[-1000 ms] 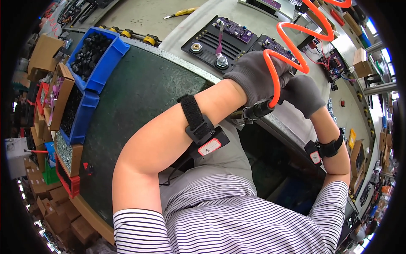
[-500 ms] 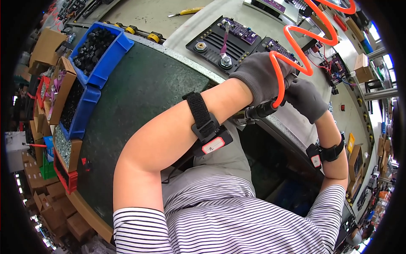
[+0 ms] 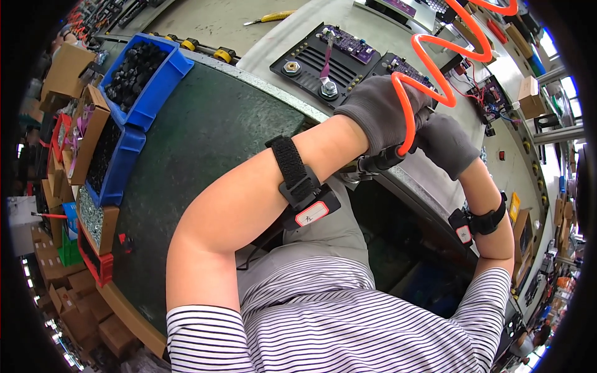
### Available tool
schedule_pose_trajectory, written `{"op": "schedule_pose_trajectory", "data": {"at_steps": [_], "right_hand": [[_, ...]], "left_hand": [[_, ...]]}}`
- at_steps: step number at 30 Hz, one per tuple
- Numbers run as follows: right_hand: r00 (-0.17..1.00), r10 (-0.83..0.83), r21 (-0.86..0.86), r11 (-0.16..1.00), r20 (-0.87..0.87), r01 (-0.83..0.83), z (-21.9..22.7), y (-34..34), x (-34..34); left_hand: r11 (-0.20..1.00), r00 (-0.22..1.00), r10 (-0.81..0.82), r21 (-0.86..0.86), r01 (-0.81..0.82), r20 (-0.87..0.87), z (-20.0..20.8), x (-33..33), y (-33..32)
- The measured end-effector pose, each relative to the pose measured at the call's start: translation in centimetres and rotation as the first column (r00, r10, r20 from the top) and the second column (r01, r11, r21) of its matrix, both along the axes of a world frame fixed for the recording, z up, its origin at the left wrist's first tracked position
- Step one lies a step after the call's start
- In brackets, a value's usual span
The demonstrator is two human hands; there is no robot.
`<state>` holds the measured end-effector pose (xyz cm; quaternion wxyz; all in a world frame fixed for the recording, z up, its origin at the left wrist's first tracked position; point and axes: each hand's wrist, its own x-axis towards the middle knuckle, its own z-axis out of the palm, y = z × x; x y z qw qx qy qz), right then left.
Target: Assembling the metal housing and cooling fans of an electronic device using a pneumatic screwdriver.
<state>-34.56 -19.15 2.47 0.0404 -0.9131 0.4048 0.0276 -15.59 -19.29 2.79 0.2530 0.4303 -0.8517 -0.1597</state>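
Observation:
My left hand (image 3: 387, 115), in a grey glove, is closed above the near edge of the bench, with its fingertips turned away and partly hidden. My right hand (image 3: 449, 147), gloved the same, meets it with curled fingers; whatever they grip between them is hidden. An orange coiled air hose (image 3: 433, 70) passes in front of the left glove to a black air-tool fitting (image 3: 382, 160) just below it. Beyond the left hand lies a black slotted plate (image 3: 298, 56) bearing a purple circuit board (image 3: 348, 46), large nuts and a purple-sleeved cable lug (image 3: 326, 64).
Blue bins (image 3: 149, 81) of black parts stand at left, beside cardboard boxes (image 3: 67, 65) and a red tray (image 3: 99, 264). A green mat (image 3: 205, 118) covers the left table. Another wired circuit board (image 3: 492, 99) lies at far right; a yellow-handled tool (image 3: 273, 17) lies beyond.
The whole view has shifted slightly. My right hand has edged up and left against the left one; the left hand, hose and plate look nearly the same.

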Motion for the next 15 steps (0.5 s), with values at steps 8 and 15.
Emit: {"op": "schedule_pose_trajectory", "data": {"at_steps": [8, 15], "right_hand": [[0.909, -0.25, 0.046, 0.959, -0.332, 0.281, 1.6, -0.1, 2.8], [0.959, -0.205, 0.164, 0.971, 0.194, 0.174, 1.9, 0.2, 0.8]], "left_hand": [[0.998, 1.0, 0.013, -0.064, -0.012, 0.017, -0.5, 0.1, -0.2], [0.999, 0.998, 0.04, -0.006, -0.04, 0.054, -0.1, -0.2, 0.0]]}}
